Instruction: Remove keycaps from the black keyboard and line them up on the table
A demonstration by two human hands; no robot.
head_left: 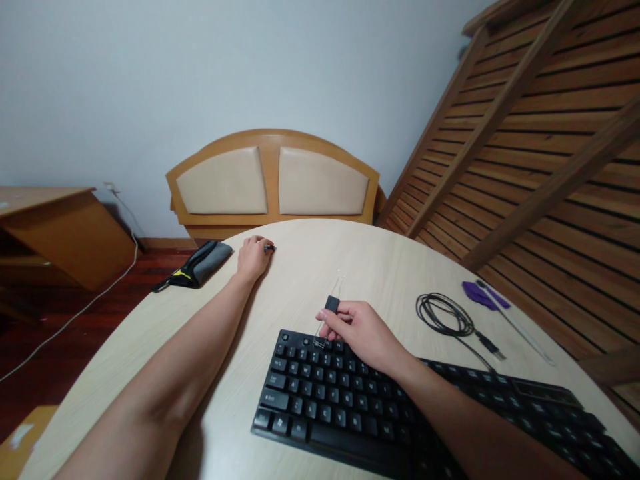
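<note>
Keyboard point(325, 393) lies beneath right hand point(363, 327), clamped on wire puller point(332, 304); left hand point(254, 257) at dark piece point(270, 249), grip unclear

A table point(305, 283) with a pale wood-grain top and a curved far edge carries a black keyboard point(345, 400), which lies along the near side and runs toward the right. Just beyond the keyboard's right part lies a black cable point(470, 327), looped into a coil, its plug point(487, 343) resting near the keyboard. Farther right, a slim pale stick point(520, 328) lies partly across a crumpled purple cloth point(483, 295), while a dark pouch point(203, 265) with a yellow patch sits by the left edge.
</note>
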